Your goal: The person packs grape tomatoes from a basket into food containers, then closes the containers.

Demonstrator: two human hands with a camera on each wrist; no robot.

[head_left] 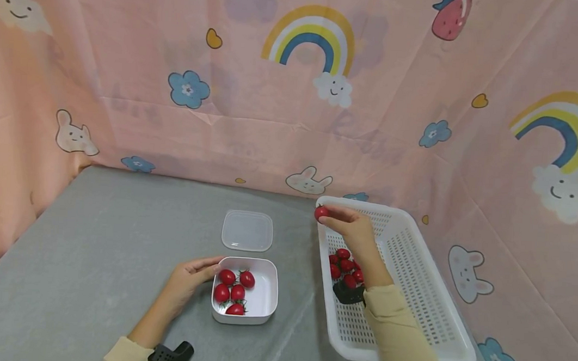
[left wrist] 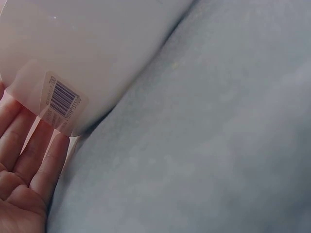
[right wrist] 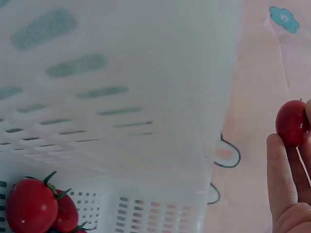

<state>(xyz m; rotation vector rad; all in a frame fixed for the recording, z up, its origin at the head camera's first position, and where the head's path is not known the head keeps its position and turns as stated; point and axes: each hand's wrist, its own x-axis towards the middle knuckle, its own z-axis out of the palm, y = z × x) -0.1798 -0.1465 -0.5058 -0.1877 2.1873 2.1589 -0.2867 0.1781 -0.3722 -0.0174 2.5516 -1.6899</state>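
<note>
My right hand (head_left: 357, 230) pinches one cherry tomato (head_left: 321, 213) between thumb and fingertips, over the far left corner of the white slotted basket (head_left: 440, 297). In the right wrist view the same red tomato (right wrist: 292, 123) shows at the fingertips, higher than the basket wall. Several more cherry tomatoes (head_left: 346, 264) lie inside the basket near its left side. My left hand (head_left: 188, 281) rests with extended fingers against the left side of a small white square container (head_left: 266, 288), which holds several tomatoes. In the left wrist view, straight fingers (left wrist: 51, 167) touch the container wall beside a barcode label (left wrist: 63, 99).
A translucent lid (head_left: 247, 231) lies flat on the grey tabletop (head_left: 118, 248), just beyond the small container. A pink patterned curtain (head_left: 242, 134) hangs behind the table and along both sides. Black wrist devices (head_left: 171, 355) sit on both wrists.
</note>
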